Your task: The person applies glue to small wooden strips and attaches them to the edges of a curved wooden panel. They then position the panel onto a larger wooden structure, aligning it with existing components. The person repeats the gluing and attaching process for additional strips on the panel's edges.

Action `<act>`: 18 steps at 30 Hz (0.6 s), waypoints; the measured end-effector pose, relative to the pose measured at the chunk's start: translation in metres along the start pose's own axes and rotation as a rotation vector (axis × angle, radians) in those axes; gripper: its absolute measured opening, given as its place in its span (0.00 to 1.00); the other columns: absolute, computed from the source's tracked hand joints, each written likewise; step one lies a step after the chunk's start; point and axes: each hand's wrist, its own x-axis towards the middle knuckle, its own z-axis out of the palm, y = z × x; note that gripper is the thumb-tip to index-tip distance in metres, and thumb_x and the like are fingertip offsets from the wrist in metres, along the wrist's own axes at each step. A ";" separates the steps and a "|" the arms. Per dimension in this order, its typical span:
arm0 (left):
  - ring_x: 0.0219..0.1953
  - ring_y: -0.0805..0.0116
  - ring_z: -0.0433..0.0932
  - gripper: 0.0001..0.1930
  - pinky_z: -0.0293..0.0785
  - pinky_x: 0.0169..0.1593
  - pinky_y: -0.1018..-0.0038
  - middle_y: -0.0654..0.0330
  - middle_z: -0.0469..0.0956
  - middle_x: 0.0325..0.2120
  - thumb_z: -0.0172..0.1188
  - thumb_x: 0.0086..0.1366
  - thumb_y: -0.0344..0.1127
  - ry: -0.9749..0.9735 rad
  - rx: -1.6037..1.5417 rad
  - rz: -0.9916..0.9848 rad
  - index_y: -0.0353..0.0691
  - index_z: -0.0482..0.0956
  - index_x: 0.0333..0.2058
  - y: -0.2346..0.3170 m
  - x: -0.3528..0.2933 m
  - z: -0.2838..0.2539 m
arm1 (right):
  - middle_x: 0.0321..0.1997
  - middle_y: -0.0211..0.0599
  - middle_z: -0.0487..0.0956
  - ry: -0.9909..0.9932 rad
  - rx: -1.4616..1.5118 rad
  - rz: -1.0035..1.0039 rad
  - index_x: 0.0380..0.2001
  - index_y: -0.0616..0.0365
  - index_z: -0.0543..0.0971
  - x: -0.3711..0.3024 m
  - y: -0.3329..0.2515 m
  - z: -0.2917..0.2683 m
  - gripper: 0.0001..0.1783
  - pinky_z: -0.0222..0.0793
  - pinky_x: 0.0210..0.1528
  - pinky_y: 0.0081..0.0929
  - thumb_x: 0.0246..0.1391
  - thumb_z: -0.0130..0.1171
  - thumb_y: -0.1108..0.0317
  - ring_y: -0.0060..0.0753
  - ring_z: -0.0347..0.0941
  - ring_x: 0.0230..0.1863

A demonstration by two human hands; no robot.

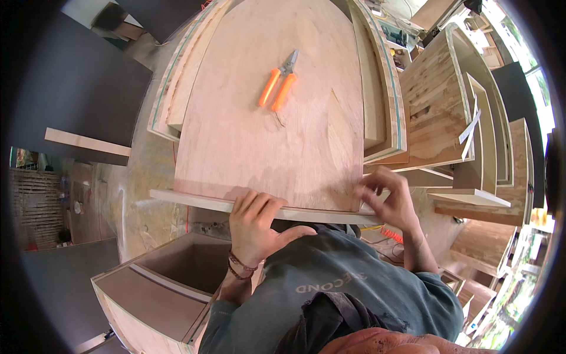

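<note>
Head view: left hand (254, 227), fingers and thumb wide apart, probably steadies strip (321, 215) at near edge of panel (236, 135); grip of right hand (390, 197) I cannot tell.

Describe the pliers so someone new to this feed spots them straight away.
Find the large pale wooden panel straight ahead of the person. On its far half lie the pliers, grey metal tip pointing away from the person. Their two bright orange handles set them apart from the bare wood around.

Woodworking workshop: unfinished plywood cabinets (433, 97), bare wooden board (236, 124) bearing orange-handled pliers (284, 81), dark panels (88, 76), scuffed floor (135, 212).
</note>
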 end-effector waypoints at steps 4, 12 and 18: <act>0.41 0.49 0.79 0.25 0.74 0.46 0.58 0.53 0.80 0.34 0.73 0.58 0.57 0.062 0.006 -0.153 0.37 0.82 0.36 -0.018 -0.010 -0.028 | 0.26 0.32 0.79 0.026 0.327 0.347 0.44 0.66 0.81 0.008 0.043 0.013 0.24 0.73 0.32 0.25 0.65 0.64 0.50 0.24 0.76 0.26; 0.48 0.38 0.81 0.41 0.76 0.52 0.55 0.36 0.82 0.43 0.52 0.69 0.70 -0.231 0.209 -0.781 0.26 0.80 0.47 -0.168 0.036 -0.072 | 0.56 0.37 0.80 0.006 0.744 0.439 0.61 0.67 0.75 0.044 0.090 0.047 0.28 0.65 0.61 0.26 0.71 0.57 0.53 0.26 0.72 0.57; 0.45 0.52 0.82 0.49 0.73 0.53 0.57 0.42 0.84 0.36 0.43 0.69 0.77 -0.193 0.175 -0.947 0.26 0.82 0.49 -0.225 0.032 -0.059 | 0.47 0.44 0.83 0.143 0.659 0.138 0.52 0.70 0.78 0.051 0.077 0.077 0.33 0.73 0.53 0.32 0.64 0.64 0.45 0.31 0.77 0.47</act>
